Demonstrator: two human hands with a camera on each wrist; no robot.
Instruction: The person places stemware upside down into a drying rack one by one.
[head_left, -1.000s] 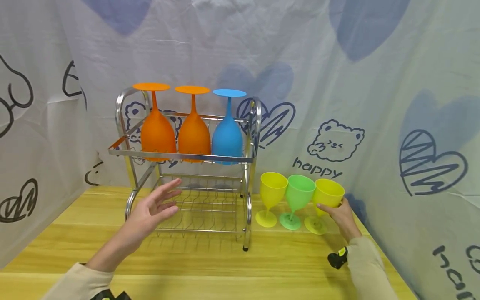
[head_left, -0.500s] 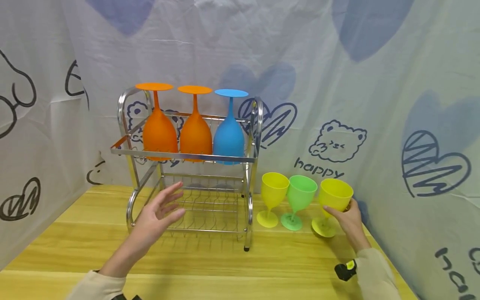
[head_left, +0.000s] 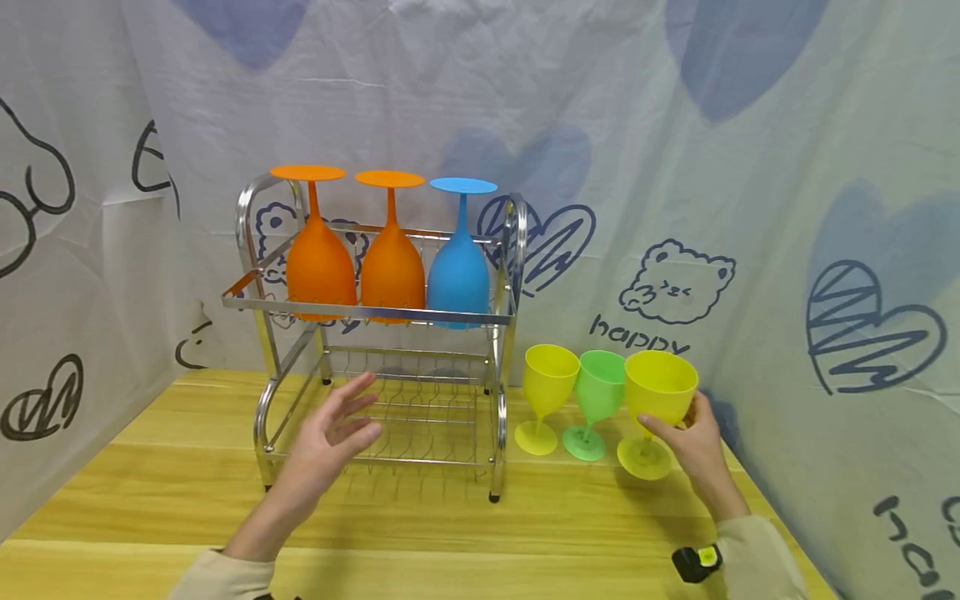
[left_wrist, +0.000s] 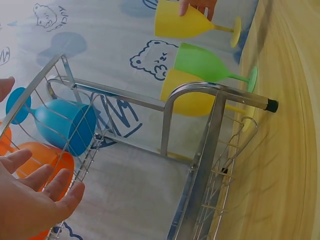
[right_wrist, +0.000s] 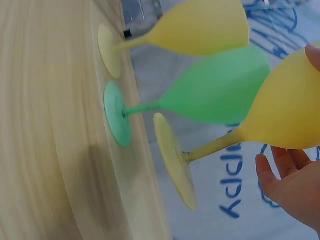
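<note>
My right hand (head_left: 693, 442) grips a yellow goblet (head_left: 660, 387) by its bowl, thumb on the near side and fingers behind. In the right wrist view the held goblet's foot (right_wrist: 175, 161) is off the wooden table. Left of it a green goblet (head_left: 600, 387) and another yellow goblet (head_left: 550, 379) stand upright. My left hand (head_left: 326, 446) hovers with spread fingers before the lower tier of a two-tier metal rack (head_left: 390, 312), holding nothing. Upside down on the top tier are two orange goblets (head_left: 321, 267) and a blue goblet (head_left: 457, 275).
The rack's lower wire shelf (head_left: 420, 421) sits low over the wooden table (head_left: 420, 533). A white cloth with blue drawings (head_left: 390, 92) hangs behind and along both sides, close to my right hand.
My right hand has lifted the yellow goblet off the table and brought it nearer, first a little right, then slightly back left. My left hand has shifted slightly right.
</note>
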